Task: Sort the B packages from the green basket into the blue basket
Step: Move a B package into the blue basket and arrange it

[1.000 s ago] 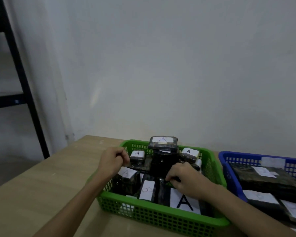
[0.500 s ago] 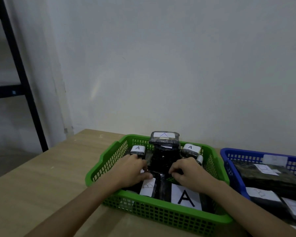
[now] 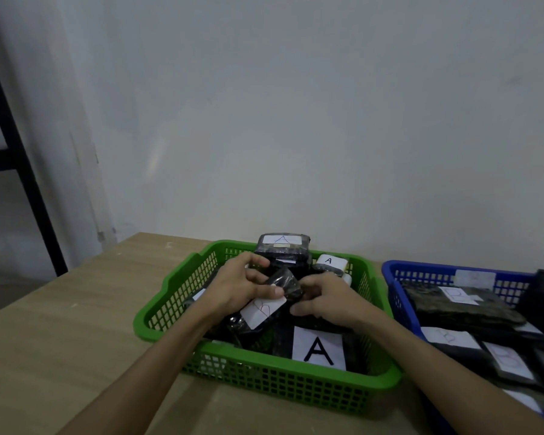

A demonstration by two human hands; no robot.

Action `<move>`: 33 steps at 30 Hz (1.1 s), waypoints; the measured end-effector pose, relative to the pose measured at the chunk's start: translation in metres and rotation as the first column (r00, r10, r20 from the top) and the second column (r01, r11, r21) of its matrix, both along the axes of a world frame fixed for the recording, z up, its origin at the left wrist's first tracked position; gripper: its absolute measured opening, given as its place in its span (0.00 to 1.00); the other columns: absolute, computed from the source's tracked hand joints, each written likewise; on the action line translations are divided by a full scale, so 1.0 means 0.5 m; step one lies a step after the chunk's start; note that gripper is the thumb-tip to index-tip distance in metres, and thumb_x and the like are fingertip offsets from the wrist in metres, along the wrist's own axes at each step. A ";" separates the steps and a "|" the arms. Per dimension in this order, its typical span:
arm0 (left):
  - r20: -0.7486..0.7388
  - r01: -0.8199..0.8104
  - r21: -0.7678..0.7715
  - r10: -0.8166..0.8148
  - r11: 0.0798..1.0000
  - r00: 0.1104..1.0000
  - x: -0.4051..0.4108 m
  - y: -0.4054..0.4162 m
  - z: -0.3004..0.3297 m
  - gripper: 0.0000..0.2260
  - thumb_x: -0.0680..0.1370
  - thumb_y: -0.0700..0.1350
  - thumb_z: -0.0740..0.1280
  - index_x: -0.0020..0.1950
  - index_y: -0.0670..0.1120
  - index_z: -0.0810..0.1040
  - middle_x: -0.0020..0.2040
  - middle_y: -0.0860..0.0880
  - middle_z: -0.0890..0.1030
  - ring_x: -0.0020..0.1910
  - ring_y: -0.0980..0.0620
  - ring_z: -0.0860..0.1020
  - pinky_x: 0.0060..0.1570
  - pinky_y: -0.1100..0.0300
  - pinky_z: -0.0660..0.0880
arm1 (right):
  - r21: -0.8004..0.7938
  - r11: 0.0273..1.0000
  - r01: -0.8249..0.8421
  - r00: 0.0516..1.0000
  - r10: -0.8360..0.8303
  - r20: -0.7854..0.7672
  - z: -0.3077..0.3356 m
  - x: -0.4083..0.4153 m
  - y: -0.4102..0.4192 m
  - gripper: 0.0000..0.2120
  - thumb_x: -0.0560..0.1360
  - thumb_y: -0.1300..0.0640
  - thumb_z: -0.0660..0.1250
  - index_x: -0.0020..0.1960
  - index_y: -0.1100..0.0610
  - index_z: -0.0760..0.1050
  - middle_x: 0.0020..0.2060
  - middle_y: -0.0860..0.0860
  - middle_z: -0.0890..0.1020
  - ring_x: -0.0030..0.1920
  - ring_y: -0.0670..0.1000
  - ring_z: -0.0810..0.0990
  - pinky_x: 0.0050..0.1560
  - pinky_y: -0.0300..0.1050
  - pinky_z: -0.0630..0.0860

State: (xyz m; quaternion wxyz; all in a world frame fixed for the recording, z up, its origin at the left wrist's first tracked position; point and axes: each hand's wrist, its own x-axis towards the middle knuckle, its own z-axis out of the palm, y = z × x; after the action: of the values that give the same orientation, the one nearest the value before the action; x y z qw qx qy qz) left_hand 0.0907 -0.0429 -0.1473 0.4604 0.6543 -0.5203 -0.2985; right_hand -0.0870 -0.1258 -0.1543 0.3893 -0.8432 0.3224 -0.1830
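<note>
A green basket (image 3: 264, 381) on the wooden table holds several black-wrapped packages with white labels. Over its middle, my left hand (image 3: 237, 285) grips a black B package (image 3: 269, 306), tilted up with its B label facing me. My right hand (image 3: 324, 298) touches the package's right end, fingers curled around it. A flat package with a big A label (image 3: 319, 348) lies at the basket's front. Two more A packages stand at the back: a tall one (image 3: 283, 246) and a small one (image 3: 328, 262). The blue basket (image 3: 393, 279) to the right holds several B packages (image 3: 449, 335).
The wooden table (image 3: 60, 340) stretches left of the green basket. A white wall rises right behind both baskets. A black metal shelf frame (image 3: 22, 171) stands off the table at the far left.
My left hand moved from the basket's left rim into the middle, took hold of the B package and raised it off the pile. My right hand shifted onto the package's right end.
</note>
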 end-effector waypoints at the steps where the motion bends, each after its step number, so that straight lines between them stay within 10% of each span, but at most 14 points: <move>1: -0.058 0.003 -0.023 -0.004 1.000 0.998 -0.001 -0.001 0.002 0.25 0.58 0.42 0.80 0.51 0.46 0.74 0.38 0.47 0.86 0.37 0.50 0.83 0.41 0.53 0.80 | 0.121 0.993 -0.007 0.996 -0.004 0.087 0.006 -0.003 0.001 0.09 0.66 0.62 0.74 0.45 0.54 0.80 0.38 0.53 0.83 0.37 0.49 0.80 0.37 0.42 0.75; 6: -0.020 0.020 -0.135 -0.022 0.991 1.000 -0.013 0.009 0.005 0.19 0.53 0.50 0.78 0.37 0.46 0.78 0.37 0.32 0.81 0.36 0.48 0.79 0.41 0.53 0.76 | 0.386 0.908 -0.161 0.961 0.055 0.270 0.019 -0.016 0.015 0.08 0.68 0.66 0.72 0.48 0.63 0.79 0.37 0.56 0.83 0.35 0.54 0.82 0.35 0.42 0.78; 11: 0.068 0.018 -0.240 -0.001 0.971 0.998 -0.017 0.010 0.004 0.05 0.68 0.42 0.73 0.34 0.51 0.84 0.33 0.54 0.85 0.32 0.61 0.80 0.34 0.71 0.75 | 0.374 0.927 -0.031 0.943 -0.097 0.319 0.020 -0.012 0.017 0.06 0.71 0.70 0.67 0.38 0.61 0.78 0.34 0.56 0.81 0.30 0.52 0.81 0.31 0.41 0.80; 22: -0.005 -0.059 -0.365 0.062 0.929 0.998 -0.103 -0.045 0.017 0.10 0.79 0.40 0.60 0.53 0.46 0.81 0.51 0.44 0.83 0.50 0.48 0.80 0.48 0.60 0.77 | 0.357 0.904 0.235 0.731 -0.406 0.548 0.046 -0.141 -0.040 0.08 0.73 0.70 0.65 0.36 0.61 0.76 0.23 0.52 0.80 0.20 0.49 0.78 0.21 0.37 0.74; 25: 0.079 0.001 -0.396 0.033 0.918 0.996 -0.170 -0.082 0.027 0.11 0.79 0.37 0.60 0.54 0.48 0.79 0.49 0.44 0.82 0.47 0.50 0.79 0.44 0.67 0.76 | 0.390 0.884 0.259 0.709 -0.448 0.544 0.046 -0.221 -0.056 0.06 0.74 0.69 0.64 0.39 0.62 0.76 0.29 0.58 0.80 0.22 0.51 0.78 0.22 0.39 0.75; 28: 0.087 0.072 -0.355 -0.043 0.932 0.995 -0.245 -0.115 0.027 0.12 0.78 0.36 0.60 0.59 0.45 0.76 0.44 0.43 0.84 0.42 0.47 0.81 0.47 0.53 0.77 | 0.435 0.852 0.293 0.700 -0.501 0.509 0.048 -0.318 -0.071 0.07 0.74 0.69 0.64 0.51 0.62 0.74 0.34 0.60 0.80 0.23 0.54 0.79 0.24 0.42 0.79; 33: 0.320 0.254 -0.323 -0.147 0.912 0.936 -0.352 -0.147 0.000 0.13 0.78 0.39 0.61 0.62 0.47 0.72 0.54 0.50 0.82 0.53 0.51 0.79 0.53 0.57 0.73 | 0.432 0.842 0.323 0.731 -0.512 0.451 0.055 -0.495 -0.078 0.15 0.76 0.70 0.60 0.56 0.54 0.74 0.40 0.62 0.80 0.29 0.60 0.80 0.28 0.46 0.80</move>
State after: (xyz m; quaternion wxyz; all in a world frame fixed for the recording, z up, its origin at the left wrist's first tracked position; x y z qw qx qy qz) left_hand -0.0852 -0.1167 -0.1472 0.4576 0.5382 -0.6926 -0.1457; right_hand -0.3347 -0.1646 -0.1266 0.5459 -0.5823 0.4057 -0.4454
